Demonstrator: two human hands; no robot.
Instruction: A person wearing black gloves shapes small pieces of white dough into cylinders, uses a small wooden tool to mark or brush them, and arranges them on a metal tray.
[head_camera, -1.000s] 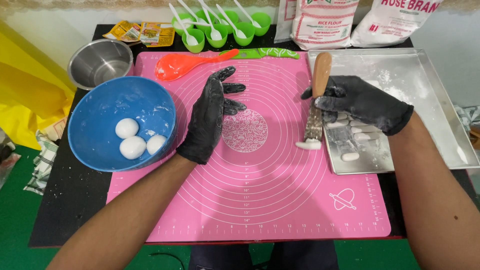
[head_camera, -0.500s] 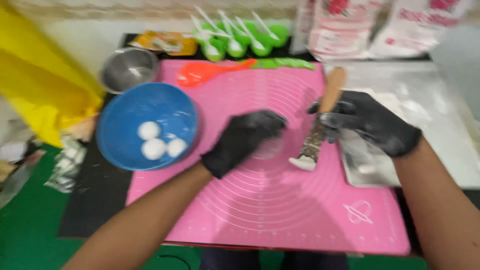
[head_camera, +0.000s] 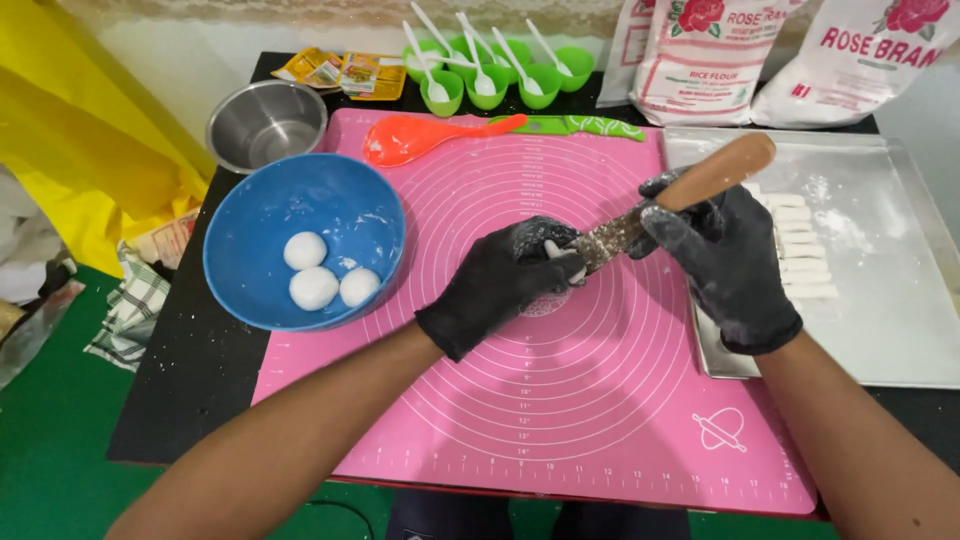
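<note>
Both hands wear black gloves dusted with flour. My right hand (head_camera: 728, 262) grips a wooden-handled knife (head_camera: 690, 188) whose blade points left over the pink silicone mat (head_camera: 560, 390). My left hand (head_camera: 508, 278) is closed around the blade tip, fingers pinching a bit of white dough (head_camera: 556, 250) stuck there. Both hands meet above the mat's centre.
A blue bowl (head_camera: 262, 232) with three white dough balls (head_camera: 314, 286) sits left. A metal tray (head_camera: 880, 260) with cut dough strips (head_camera: 802, 250) lies right. Behind are a steel bowl (head_camera: 266, 124), an orange spoon (head_camera: 420, 138), a green knife (head_camera: 590, 126), green cups with spoons (head_camera: 490, 70), flour bags (head_camera: 700, 60).
My left hand left its flat rest on the mat and moved right to the blade tip. My right hand brought the knife from the tray edge to the mat's centre.
</note>
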